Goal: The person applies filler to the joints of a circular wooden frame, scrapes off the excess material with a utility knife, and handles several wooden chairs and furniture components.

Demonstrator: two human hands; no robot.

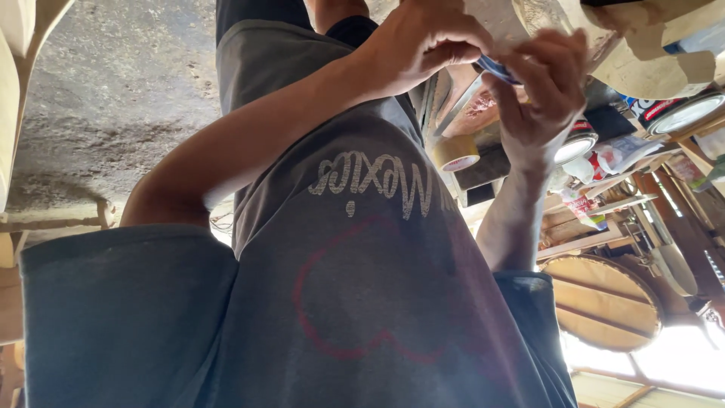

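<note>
I look down my own grey printed shirt [355, 287]. Both forearms reach forward and the hands meet at the top of the view. My left hand [423, 45] is curled, its fingertips pinching a small blue-and-white object [495, 68]. My right hand [540, 94] is next to it, fingers bent over the other end of that object. Most of the object is hidden between the fingers, so its kind is unclear.
Under the hands is a cluttered wooden work surface with a roll of tan tape [457, 153], metal cans [578, 140] [680, 113] and rags. A round wooden piece [604, 302] lies at the right. Rough concrete floor [113, 91] shows at the left.
</note>
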